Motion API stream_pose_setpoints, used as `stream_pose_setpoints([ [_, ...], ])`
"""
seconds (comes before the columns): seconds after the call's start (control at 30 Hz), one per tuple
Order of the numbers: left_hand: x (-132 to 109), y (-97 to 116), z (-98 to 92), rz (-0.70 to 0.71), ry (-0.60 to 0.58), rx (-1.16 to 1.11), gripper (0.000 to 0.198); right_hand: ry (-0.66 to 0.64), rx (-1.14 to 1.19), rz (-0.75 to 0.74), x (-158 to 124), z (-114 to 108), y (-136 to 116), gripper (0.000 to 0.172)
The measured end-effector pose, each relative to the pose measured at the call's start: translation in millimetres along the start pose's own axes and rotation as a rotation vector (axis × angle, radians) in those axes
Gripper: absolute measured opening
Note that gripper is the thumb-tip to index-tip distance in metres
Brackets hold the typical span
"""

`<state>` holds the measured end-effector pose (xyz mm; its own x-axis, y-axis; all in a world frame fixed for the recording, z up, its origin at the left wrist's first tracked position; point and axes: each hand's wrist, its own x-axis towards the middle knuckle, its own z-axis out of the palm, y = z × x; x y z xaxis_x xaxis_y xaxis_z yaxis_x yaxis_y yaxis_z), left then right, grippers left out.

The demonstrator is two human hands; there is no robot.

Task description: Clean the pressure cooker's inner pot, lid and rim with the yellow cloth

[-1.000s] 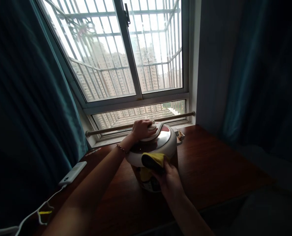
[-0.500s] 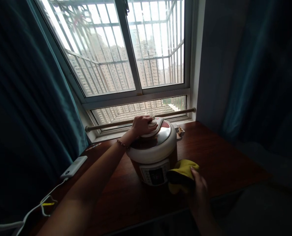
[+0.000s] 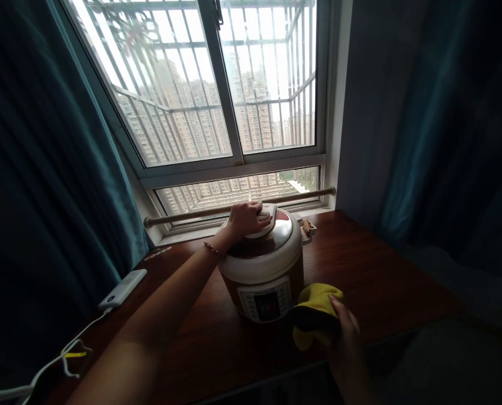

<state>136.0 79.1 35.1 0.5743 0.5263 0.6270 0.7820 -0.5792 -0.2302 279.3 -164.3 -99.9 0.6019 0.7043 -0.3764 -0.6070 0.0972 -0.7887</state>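
Seemingly mid-wipe: the left hand (image 3: 246, 218) is closed over the lid handle (image 3: 266, 216) of the electric pressure cooker (image 3: 268, 270), which stands on the desk (image 3: 381, 270) by the window. The right hand (image 3: 348, 343) grips a yellow cloth (image 3: 316, 312) just beside its base. Rubbing the casing calls for that steadying hold.

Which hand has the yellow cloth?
The right hand holds the yellow cloth, low beside the cooker. The left hand has no cloth; its grip is on the handle on top of the cooker's lid.
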Motion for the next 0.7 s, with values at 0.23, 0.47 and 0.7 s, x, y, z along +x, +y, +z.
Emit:
stream_pose_setpoints([
  [0.23,2.1,0.5,1.4,-0.002,-0.01,0.003,0.046,0.045,-0.158,-0.131,-1.6,-0.4,-3.3,0.031],
  [0.47,1.7,-2.9,2.5,-0.01,-0.007,-0.004,0.044,0.03,-0.191,-0.118,2.6,-5.8,5.0,0.034],
  [0.7,-2.9,-6.0,2.8,-0.01,0.01,-0.003,0.047,0.079,-0.287,-0.254,37.5,-32.2,-0.4,0.038],
])
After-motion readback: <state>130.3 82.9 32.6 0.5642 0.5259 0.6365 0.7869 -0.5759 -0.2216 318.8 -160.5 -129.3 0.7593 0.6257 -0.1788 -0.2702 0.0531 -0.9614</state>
